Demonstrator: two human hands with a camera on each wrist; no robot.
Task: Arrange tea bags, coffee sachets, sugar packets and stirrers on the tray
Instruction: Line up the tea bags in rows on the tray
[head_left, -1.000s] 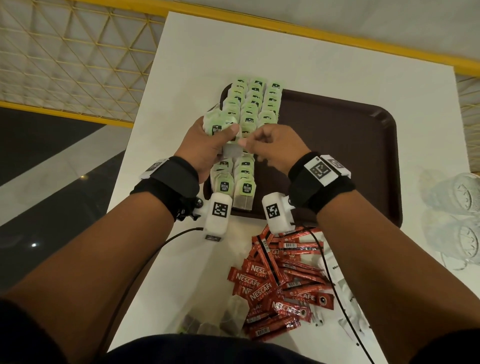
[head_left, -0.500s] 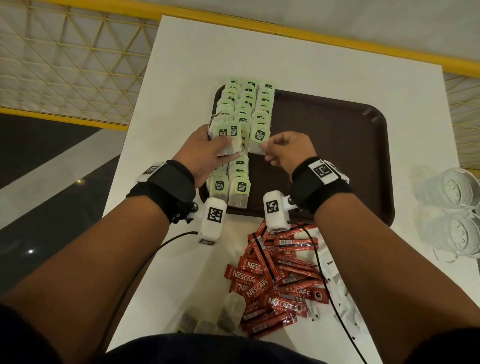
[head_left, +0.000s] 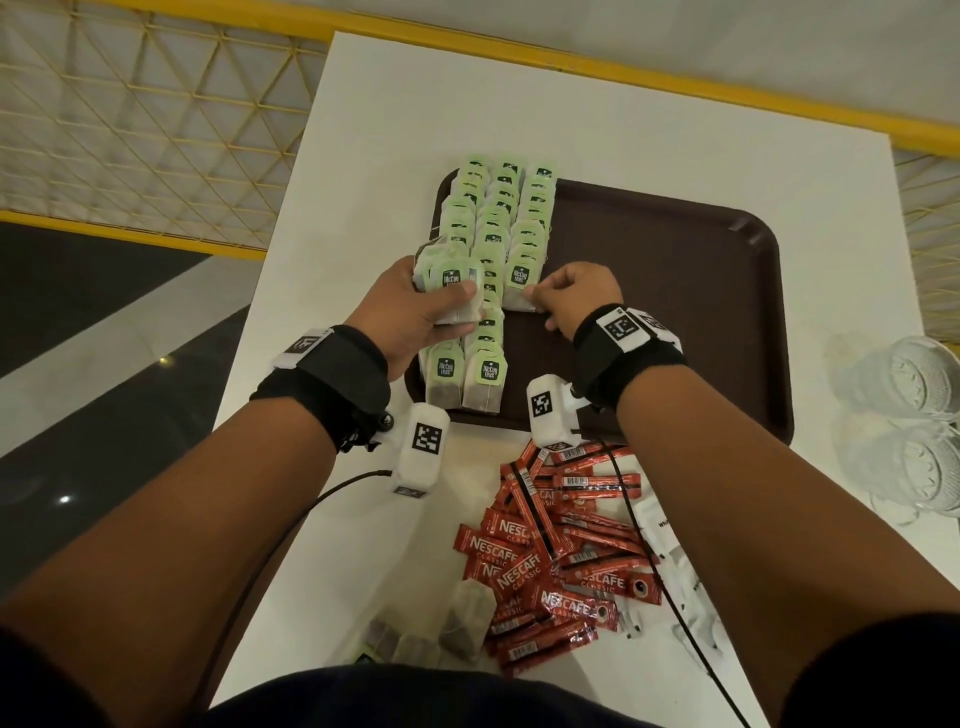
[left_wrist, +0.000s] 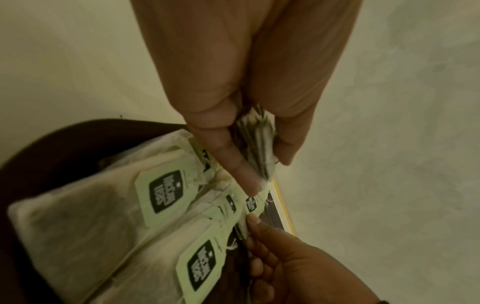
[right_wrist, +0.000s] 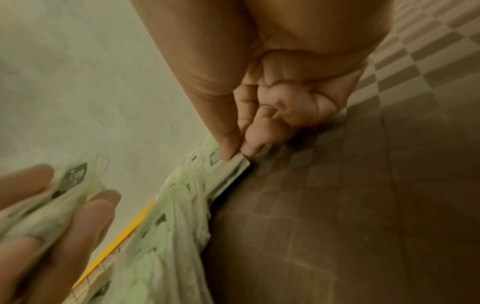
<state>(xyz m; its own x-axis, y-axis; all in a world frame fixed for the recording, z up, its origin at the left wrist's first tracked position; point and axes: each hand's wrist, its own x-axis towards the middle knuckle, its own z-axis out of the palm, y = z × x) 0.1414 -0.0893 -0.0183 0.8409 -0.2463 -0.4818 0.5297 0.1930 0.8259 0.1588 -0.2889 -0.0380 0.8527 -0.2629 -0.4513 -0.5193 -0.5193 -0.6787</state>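
A brown tray (head_left: 675, 322) lies on the white table, with rows of green-tagged tea bags (head_left: 498, 208) overlapping along its left side. My left hand (head_left: 415, 312) grips a small stack of tea bags (head_left: 449, 283) over the left row; the left wrist view shows the stack (left_wrist: 255, 142) squeezed between thumb and fingers. My right hand (head_left: 566, 296) pinches the near corner of one tea bag (head_left: 519, 283) at the end of the right row, thumb and forefinger on its edge (right_wrist: 233, 162), other fingers curled.
Red coffee sachets (head_left: 561, 561) are piled on the table near me, with a few loose tea bags (head_left: 457, 623) and white packets (head_left: 670, 551) beside them. Two clear glasses (head_left: 904, 415) stand at the right. A yellow railing (head_left: 675, 88) borders the table's far edge.
My right hand took one tea bag from the left hand's stack and carried it right and down onto the end of the right row. The left hand stayed over the left row.
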